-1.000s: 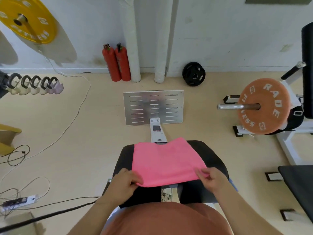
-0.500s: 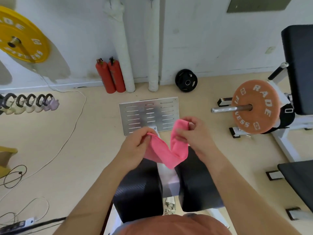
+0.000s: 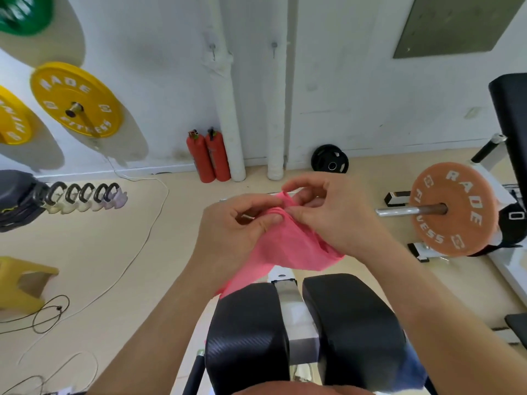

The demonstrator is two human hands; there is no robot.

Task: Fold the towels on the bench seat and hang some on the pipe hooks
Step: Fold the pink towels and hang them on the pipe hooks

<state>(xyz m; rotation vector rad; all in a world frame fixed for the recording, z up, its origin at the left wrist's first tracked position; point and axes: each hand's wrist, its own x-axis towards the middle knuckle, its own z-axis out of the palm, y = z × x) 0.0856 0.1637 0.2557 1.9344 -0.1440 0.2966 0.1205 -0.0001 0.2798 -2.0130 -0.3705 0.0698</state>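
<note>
Both hands, left [image 3: 231, 232] and right [image 3: 328, 215], pinch the bunched pink towel [image 3: 285, 249] above the seat [image 3: 302, 326], below 2 hooks [image 3: 212, 49] on the pipes [image 3: 228, 109].

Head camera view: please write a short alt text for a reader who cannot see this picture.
Two bare hands, left hand and right hand, hold a bunched pink towel in the air above a black padded bench seat. Behind, two white pipes with small hooks run down a white wall, with two red fire extinguishers beside them.
</note>
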